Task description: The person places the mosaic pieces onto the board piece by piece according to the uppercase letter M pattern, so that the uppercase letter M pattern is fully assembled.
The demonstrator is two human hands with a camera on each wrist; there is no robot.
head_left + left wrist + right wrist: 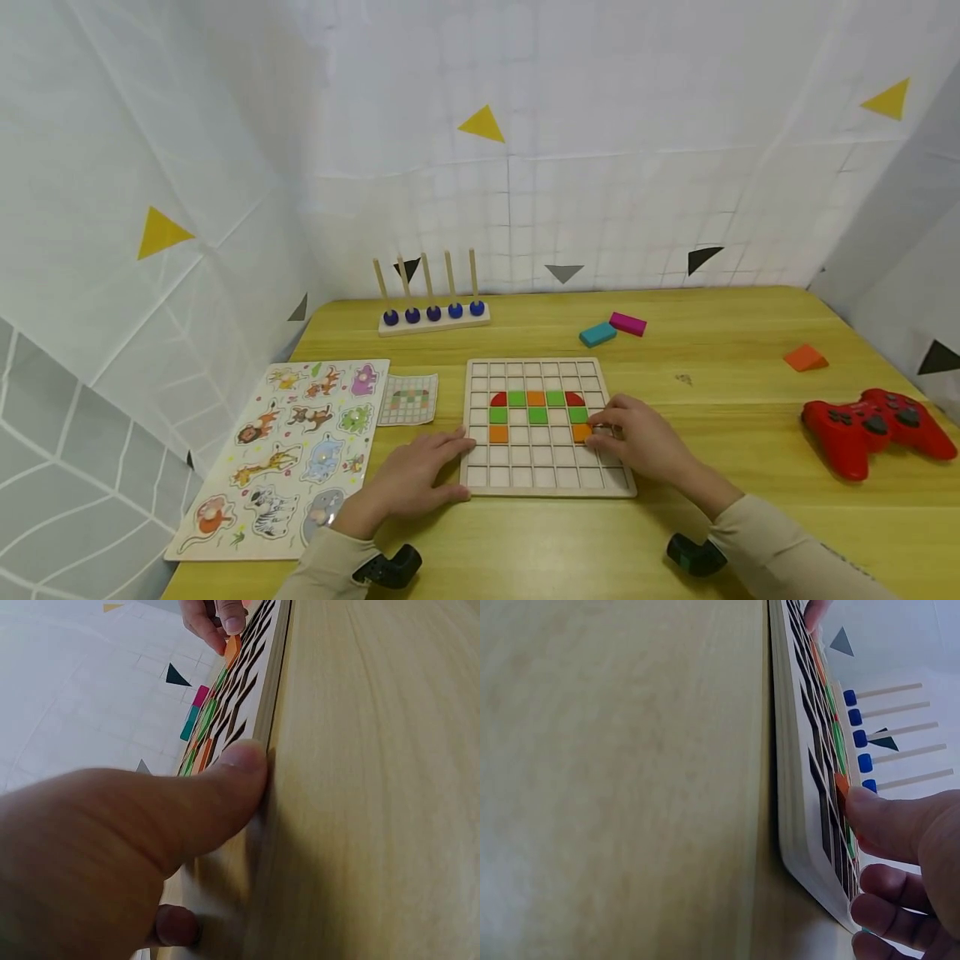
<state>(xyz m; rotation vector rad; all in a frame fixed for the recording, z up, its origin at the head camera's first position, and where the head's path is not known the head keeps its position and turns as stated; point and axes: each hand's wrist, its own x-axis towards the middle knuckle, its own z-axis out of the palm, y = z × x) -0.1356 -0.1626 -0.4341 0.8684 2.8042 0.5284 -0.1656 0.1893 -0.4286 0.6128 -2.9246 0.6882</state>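
Observation:
A wooden grid board lies flat on the yellow-wood table, with red, green and orange tiles seated in its middle rows. My left hand lies flat on the table at the board's left edge, its thumb pressed against the rim. My right hand lies over the board's right side. Its thumb and fingertips pinch an orange tile, which sits slightly raised in its cell in the right wrist view.
An animal peg puzzle and a small pattern card lie left of the board. Behind it stand a peg rack with blue beads, a teal block and a magenta block. To the right are an orange wedge and a red game controller.

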